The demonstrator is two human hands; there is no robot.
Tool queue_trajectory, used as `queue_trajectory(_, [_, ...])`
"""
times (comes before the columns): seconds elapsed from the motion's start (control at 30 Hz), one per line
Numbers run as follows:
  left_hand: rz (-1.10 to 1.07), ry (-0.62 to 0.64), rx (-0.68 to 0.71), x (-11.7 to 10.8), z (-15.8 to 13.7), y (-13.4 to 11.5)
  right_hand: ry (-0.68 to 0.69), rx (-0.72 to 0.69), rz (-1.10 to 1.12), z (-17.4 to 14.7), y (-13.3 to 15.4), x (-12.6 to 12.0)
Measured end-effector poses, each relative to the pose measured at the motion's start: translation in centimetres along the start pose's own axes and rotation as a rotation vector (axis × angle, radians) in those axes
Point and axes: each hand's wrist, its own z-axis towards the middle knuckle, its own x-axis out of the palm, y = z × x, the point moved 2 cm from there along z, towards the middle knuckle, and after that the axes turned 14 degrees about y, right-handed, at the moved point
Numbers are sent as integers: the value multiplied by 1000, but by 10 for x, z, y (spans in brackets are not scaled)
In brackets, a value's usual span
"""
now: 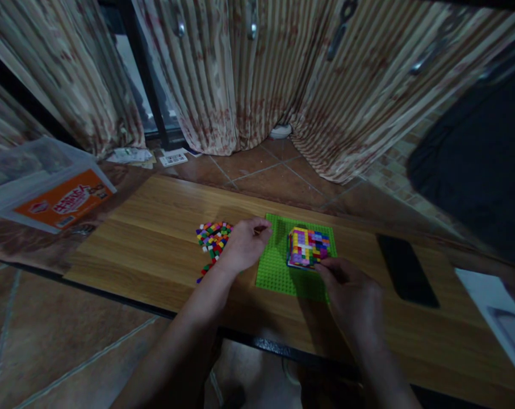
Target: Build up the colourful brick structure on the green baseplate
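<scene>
A block build [306, 247] of many-coloured toy bricks stands on a green studded baseplate [276, 278]. My right hand [353, 289] is at the build's near right corner, with thumb and forefinger closed on its edge. Over the baseplate's left edge is my left hand [248, 243], its fingertips pinched together. Whatever is between them, if anything, is too small to make out. Loose small bricks [214, 238] in mixed colours lie in a heap just left of my left hand, which partly covers them.
The wooden table [138, 227] carries a black phone-like slab [407, 270] on the right. A white sheet [491, 295] lies at the right end. To the left stands a clear plastic box [48, 182] with an orange label. Striped curtains [266, 74] hang behind; papers [172, 158] lie below them.
</scene>
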Motion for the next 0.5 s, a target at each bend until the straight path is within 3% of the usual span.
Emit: queue_trajectory(0.5, [73,67,-41,15,-3,-9,28,165,211,4,-7,-2])
